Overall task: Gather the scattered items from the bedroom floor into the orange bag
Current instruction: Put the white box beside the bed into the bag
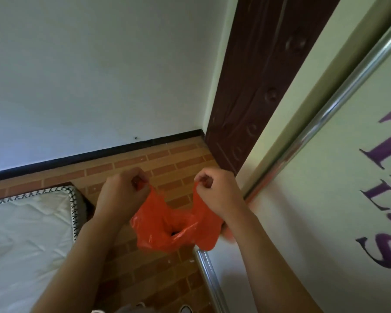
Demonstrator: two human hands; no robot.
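The orange plastic bag (167, 227) hangs in front of me above the brick-patterned floor, its mouth pulled apart. My left hand (122, 195) pinches the bag's left handle with curled fingers. My right hand (217, 195) pinches the right handle in the same way. A dark shape shows down inside the bag's opening; I cannot tell what it is. No loose items on the floor are plainly visible in this view.
A white mattress (25, 240) with a patterned edge lies at the left. The brick-patterned floor (158, 274) runs between it and a wardrobe door (339, 211) with purple lettering at the right. A dark brown door (257, 86) stands beyond, next to a white wall. Shoe tips (185, 309) show at the bottom.
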